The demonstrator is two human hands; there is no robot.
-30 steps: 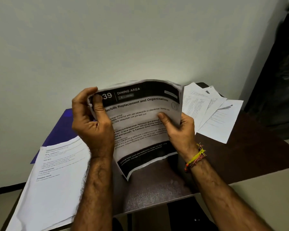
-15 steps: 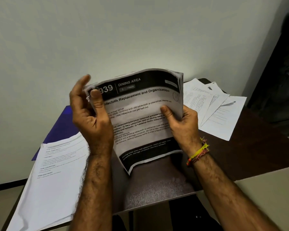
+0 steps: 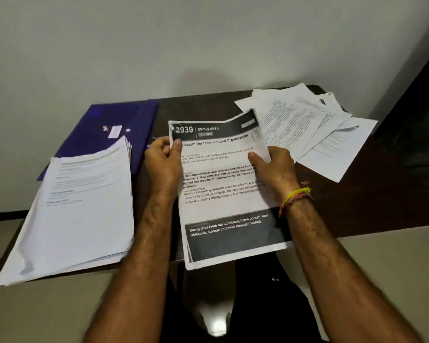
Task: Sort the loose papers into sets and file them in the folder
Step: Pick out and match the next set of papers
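Head view: printed sheet point(image 3: 223, 184) headed "2939 DINING AREA", held low over the dark worktop point(image 3: 357, 209), lower edge past its near rim. Left hand point(image 3: 162, 164) pinching the top left corner, right hand point(image 3: 276, 167) gripping the right edge. Thick stack point(image 3: 82, 209) left, overlapping the blue folder point(image 3: 114, 125). Loose papers point(image 3: 314, 129) fanned right.

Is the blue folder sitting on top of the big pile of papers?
No, the blue folder lies on the table, and the big paper pile overlaps its near edge.
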